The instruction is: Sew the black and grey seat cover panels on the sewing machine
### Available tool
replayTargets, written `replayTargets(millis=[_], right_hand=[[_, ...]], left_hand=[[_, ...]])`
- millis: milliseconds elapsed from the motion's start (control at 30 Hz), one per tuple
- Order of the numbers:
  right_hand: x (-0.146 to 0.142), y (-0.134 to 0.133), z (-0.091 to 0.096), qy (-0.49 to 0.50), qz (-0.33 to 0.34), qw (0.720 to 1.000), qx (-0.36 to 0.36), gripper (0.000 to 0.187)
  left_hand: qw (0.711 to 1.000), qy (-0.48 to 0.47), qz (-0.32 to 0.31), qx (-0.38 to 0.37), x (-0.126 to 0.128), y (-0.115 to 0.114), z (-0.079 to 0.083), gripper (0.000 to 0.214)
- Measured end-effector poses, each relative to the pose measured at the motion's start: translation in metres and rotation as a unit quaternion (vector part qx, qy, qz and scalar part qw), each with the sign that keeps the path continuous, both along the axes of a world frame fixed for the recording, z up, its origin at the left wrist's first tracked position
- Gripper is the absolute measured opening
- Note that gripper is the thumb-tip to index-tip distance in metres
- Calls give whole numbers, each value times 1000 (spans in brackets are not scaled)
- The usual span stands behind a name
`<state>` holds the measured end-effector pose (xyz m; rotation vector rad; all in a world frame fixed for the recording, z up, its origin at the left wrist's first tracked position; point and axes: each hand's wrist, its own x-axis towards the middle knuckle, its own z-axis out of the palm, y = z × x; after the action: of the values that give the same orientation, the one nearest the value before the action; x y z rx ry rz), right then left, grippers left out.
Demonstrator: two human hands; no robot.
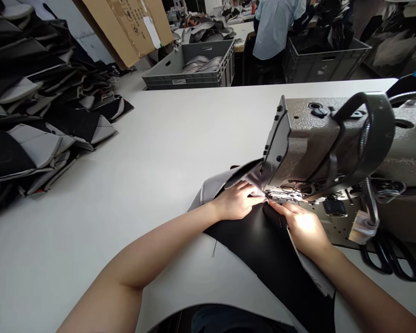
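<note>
A black and grey piece of sewing material [253, 249] lies under the head of a sewing machine [308, 143]. On its grey part, just left of the needle area, my left hand [234, 201] presses and grips the fabric, with the index finger pointing at the presser foot. My right hand [305, 229] holds the right edge of the same piece, its fingertips close to the needle. The lamp light falls brightly on the back of that hand. Machine parts hide the needle itself. A loose thread hangs from the left edge of the material.
Black-handled scissors [391, 256] lie right of my right forearm. Stacked black and grey pieces [38, 106] stand on the left of the white table [159, 152]. Beyond it are a cardboard box [131, 27], grey crates [208, 69] and a seated person [275, 27].
</note>
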<state>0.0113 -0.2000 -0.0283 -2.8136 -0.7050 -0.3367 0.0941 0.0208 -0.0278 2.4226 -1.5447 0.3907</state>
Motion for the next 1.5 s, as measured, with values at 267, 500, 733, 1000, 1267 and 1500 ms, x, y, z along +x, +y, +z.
replayTargets(millis=[267,500,733,1000,1267,1500], right_hand=[[-8,2,-2,-32,20,999,32,46],[-10,1,-4,17,-79,994,73,22],[-9,0,-11,18,-98,992,81,18],[-17,5,-15,14,-103,987,119,24],[-56,38,8,62,74,986,137,21],[-57,53,9,31,111,988,105,20]], left_hand=[[999,24,12,24,-6,3,7,38],[996,66,25,-59,-3,8,-1,33],[982,140,73,-103,2,5,-3,33],[969,139,203,38,-41,26,9,50],[925,205,228,223,-166,107,40,79],[898,273,180,293,-137,74,101,35]])
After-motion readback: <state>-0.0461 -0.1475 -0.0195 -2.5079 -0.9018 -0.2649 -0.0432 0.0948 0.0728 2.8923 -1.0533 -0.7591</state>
